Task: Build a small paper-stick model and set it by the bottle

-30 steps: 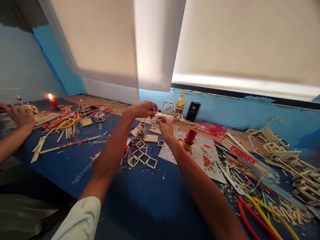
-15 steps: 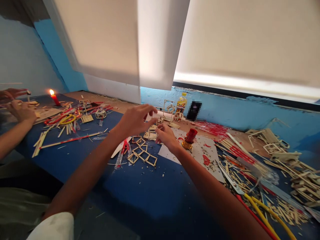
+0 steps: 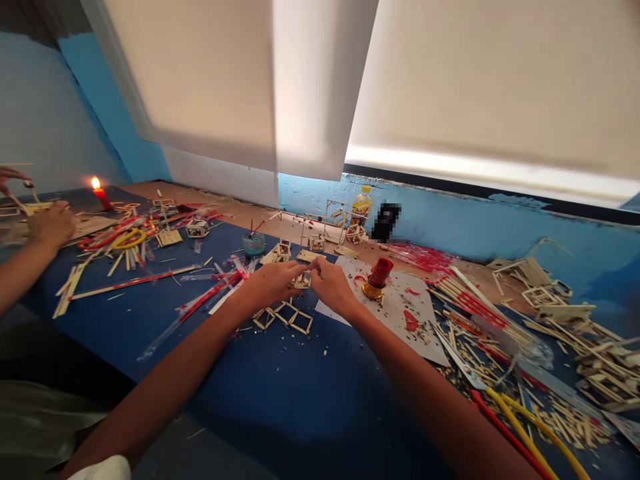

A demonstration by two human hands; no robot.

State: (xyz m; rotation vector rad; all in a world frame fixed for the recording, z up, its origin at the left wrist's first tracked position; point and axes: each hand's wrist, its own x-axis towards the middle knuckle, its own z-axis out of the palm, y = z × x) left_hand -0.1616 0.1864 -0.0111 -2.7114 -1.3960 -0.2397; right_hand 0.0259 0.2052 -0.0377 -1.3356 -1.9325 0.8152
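My left hand (image 3: 270,283) and my right hand (image 3: 331,287) meet low over the blue table (image 3: 280,393), fingers pinched together on a small wooden stick piece (image 3: 301,280) between them. Just below the hands lies a flat lattice of stick squares (image 3: 285,315). A red candle stub on a gold holder (image 3: 377,277) stands on a white paper sheet (image 3: 405,307) right of my right hand.
Another person's hands (image 3: 47,223) work at the far left beside a lit red candle (image 3: 100,193). Stick cubes (image 3: 197,229), red-and-clear strips (image 3: 200,300), a small blue cup (image 3: 253,243) and a yellow bottle (image 3: 361,203) lie behind. Piles of sticks (image 3: 590,360) and red and yellow cables (image 3: 520,427) fill the right.
Both my hands have come down from raised height toward the table and closer together. The white piece my left hand held half a second ago is out of it.
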